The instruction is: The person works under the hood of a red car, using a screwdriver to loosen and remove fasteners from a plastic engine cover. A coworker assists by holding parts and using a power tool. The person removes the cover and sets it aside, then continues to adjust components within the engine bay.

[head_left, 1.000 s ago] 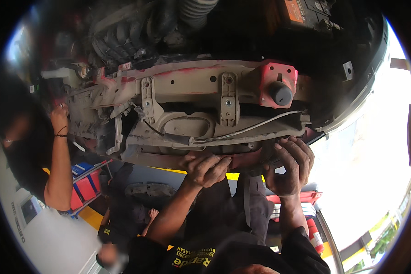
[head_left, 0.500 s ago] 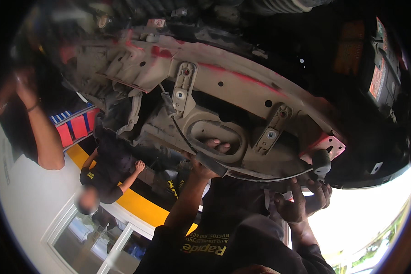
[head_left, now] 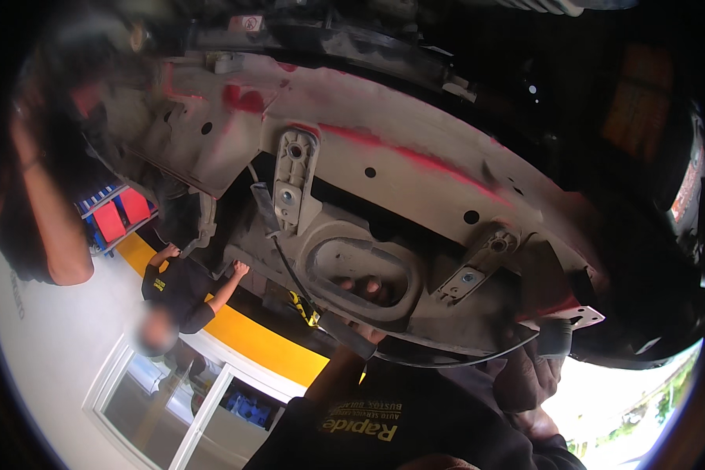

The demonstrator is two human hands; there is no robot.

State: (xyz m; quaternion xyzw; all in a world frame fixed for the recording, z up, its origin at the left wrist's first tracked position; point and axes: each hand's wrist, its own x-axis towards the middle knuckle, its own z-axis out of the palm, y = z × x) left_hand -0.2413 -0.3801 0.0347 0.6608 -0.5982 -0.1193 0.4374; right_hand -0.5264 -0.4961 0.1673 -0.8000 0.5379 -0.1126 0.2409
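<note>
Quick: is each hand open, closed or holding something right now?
Left hand: fingertips show through the oval opening; grip can't be told.
Right hand: beside the dark cylinder; grip can't be told.

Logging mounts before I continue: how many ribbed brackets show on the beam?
2: the left bracket, above and left of the oval rim; the right bracket, tilted, right of it. More may be hidden in the dark areas.

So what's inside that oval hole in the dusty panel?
Fingertips of the person's left hand show through. The dusty panel covers much of those fingers, so what they touch is hidden.
</note>
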